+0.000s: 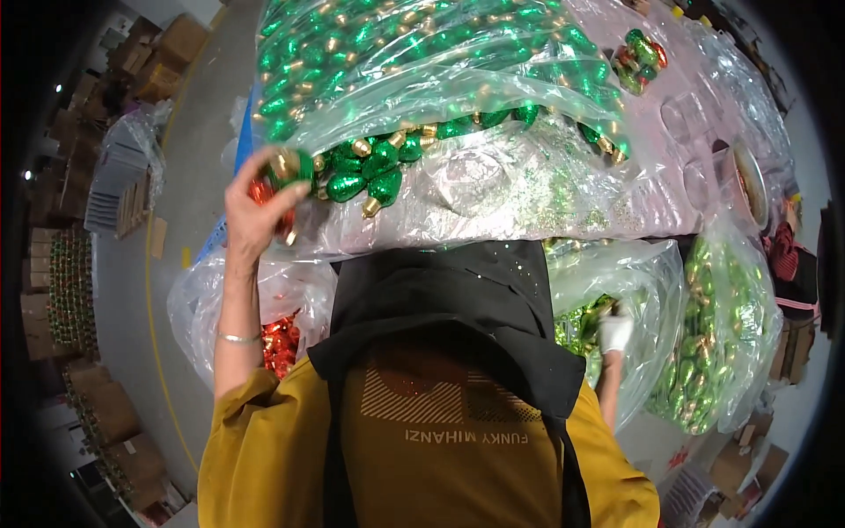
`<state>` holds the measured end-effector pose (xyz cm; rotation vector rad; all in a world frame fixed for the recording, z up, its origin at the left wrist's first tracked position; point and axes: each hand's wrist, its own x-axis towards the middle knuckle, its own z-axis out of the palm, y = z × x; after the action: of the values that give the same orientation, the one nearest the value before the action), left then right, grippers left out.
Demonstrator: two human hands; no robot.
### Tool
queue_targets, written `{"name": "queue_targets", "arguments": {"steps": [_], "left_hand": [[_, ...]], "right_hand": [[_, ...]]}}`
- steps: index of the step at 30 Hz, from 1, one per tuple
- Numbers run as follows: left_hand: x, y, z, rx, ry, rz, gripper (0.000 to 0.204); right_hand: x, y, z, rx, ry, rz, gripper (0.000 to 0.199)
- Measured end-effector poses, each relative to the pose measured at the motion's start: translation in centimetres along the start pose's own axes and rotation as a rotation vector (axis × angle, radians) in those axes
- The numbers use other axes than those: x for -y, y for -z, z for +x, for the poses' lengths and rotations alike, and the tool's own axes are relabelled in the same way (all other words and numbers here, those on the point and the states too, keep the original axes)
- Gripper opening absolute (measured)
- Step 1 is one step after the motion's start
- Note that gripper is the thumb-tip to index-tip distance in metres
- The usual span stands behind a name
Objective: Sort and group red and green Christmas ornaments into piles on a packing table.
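My left hand (253, 204) is closed on a small cluster of glittery light-bulb-shaped ornaments, red ones (260, 191) and a green one (304, 169) with gold caps. It hovers at the table's near left edge, beside loose dark green bulb ornaments (381, 160) spilling from a big clear plastic bag (422, 84). My right hand (615, 331), in a white glove, reaches down into an open clear bag (647, 290) of light green bulb ornaments (574, 327). Its fingers are blurred and partly hidden among them, so their grip does not show.
An open bag of red ornaments (280, 343) stands below my left forearm. A full bag of light green ornaments (704, 343) is at the right. On the plastic-covered table (466, 189) lie scattered glitter, a mixed red-green cluster (640, 62) and a round container (746, 185). Cardboard boxes (180, 44) line the floor.
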<state>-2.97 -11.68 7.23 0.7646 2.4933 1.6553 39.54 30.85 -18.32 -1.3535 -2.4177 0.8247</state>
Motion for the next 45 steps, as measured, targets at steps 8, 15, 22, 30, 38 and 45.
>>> {"name": "queue_targets", "arguments": {"steps": [8,15,22,30,38,45], "left_hand": [[-4.5,-16.6,5.1,0.075,-0.64,-0.209,0.057],[0.3,-18.9,7.0,0.384,-0.553,0.156,0.057],[-2.1,-13.5,4.2,0.172,-0.845,0.237,0.034],[0.1,-11.9,-1.0,-0.021,-0.892,0.265,0.021],[2.5,-14.0,3.4,0.528,-0.695,0.443,0.014],[2.0,-13.6,1.5,0.392,-0.718,0.276,0.009]], "right_hand": [[34.6,2.9,6.0,-0.35,0.571,1.036,0.032],[35.8,-1.3,8.5,-0.13,0.768,0.544,0.029],[34.2,3.2,6.6,-0.105,0.871,0.356,0.019],[29.7,1.8,4.0,0.1,0.509,0.37,0.008],[39.2,4.1,6.2,0.185,0.947,0.192,0.012],[43.2,-1.8,10.9,1.079,0.958,-0.488,0.022]]}}
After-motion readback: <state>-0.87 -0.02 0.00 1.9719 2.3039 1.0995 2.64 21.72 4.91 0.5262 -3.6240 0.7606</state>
